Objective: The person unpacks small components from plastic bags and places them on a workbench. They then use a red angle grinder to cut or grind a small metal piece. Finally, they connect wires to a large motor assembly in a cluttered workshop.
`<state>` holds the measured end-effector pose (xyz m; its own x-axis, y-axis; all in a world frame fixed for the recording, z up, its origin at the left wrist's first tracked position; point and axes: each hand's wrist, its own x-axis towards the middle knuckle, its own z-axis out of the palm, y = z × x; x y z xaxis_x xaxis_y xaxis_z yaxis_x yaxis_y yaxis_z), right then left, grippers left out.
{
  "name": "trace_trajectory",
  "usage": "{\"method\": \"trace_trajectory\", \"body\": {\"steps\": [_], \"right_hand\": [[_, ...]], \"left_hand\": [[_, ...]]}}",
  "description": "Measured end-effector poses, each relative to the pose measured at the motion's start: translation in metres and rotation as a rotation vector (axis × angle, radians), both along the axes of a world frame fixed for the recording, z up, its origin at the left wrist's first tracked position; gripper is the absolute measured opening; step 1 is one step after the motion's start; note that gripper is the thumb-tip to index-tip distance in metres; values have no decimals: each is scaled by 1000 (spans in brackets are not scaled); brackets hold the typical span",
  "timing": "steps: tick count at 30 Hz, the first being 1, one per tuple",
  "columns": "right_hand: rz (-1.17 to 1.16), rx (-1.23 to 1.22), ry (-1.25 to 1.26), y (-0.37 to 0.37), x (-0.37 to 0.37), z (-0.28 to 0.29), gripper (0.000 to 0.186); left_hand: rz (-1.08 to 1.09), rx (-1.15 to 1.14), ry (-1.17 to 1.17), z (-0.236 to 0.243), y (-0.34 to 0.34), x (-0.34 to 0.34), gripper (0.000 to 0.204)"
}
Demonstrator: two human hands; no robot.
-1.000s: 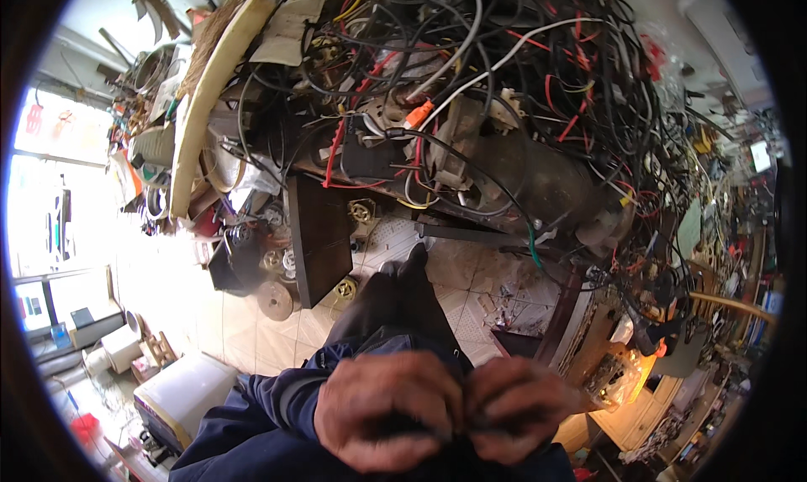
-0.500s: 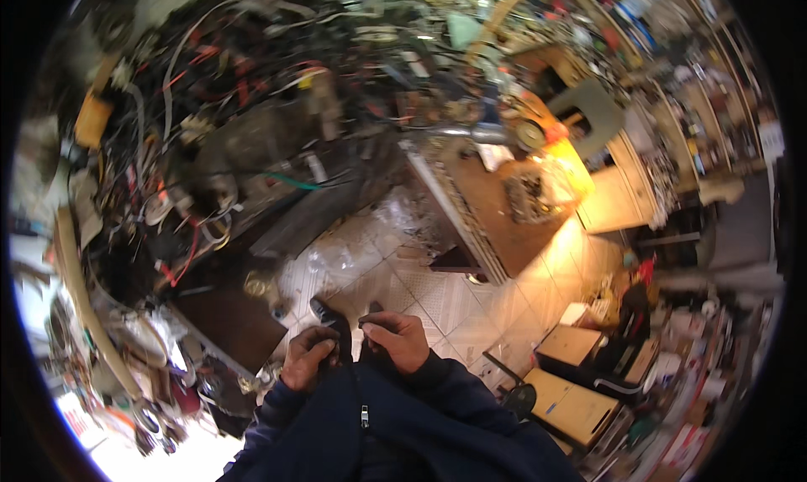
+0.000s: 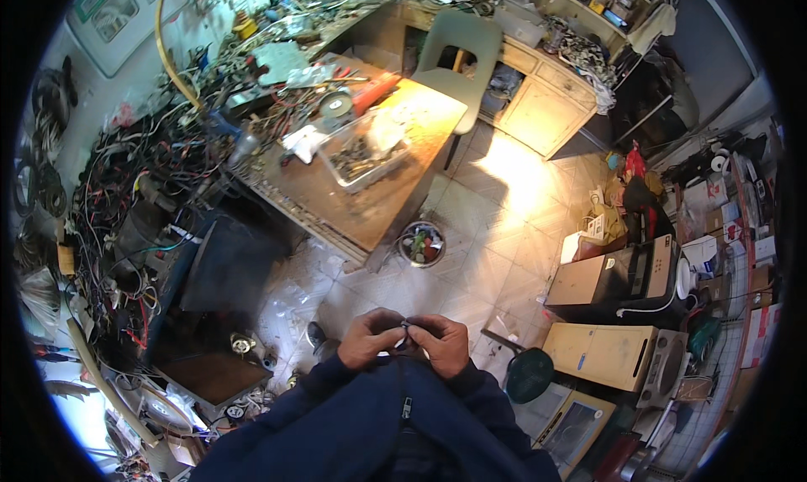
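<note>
My left hand [image 3: 372,339] and my right hand [image 3: 439,341] are held close together in front of my dark blue jacket [image 3: 353,415], low in the middle of the view. The fingers of both are curled and pinched round something small and dark [image 3: 406,326], too small to name. The jacket's metal zipper pull hangs below the hands. A shoe [image 3: 316,335] shows on the tiled floor to the left.
A cluttered bench [image 3: 311,205] with a plastic tub [image 3: 361,158] and tools stands ahead. A grey chair [image 3: 454,41], wooden cabinet [image 3: 546,112], round bin [image 3: 420,244], appliances [image 3: 597,356] and green stool [image 3: 530,373] stand around. Tangled cables [image 3: 126,230] fill the left.
The view has swung right, bringing the bench, chair and cabinet into the middle. My hands have drawn closer together, fingertips meeting on the small thing.
</note>
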<state>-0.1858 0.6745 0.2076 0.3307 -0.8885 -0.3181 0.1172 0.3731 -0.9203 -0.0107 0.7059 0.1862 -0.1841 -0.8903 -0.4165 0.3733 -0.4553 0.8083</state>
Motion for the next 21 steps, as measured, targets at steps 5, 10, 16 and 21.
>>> {"method": "trace_trajectory", "body": {"steps": [5,10,16,21], "right_hand": [[-158,41,-74,-41,-86,0,20],[-214,59,-131,-101,-132,-11,17],[-192,-4,49,-214,-178,-22,16],[-202,50,-42,-317,-198,0,15]], "left_hand": [[-138,-12,59,16,-71,-82,21],[-143,-10,47,-3,-137,-128,19],[-153,-71,38,-8,-253,-174,19],[-158,-160,40,14,-355,-195,18]]}}
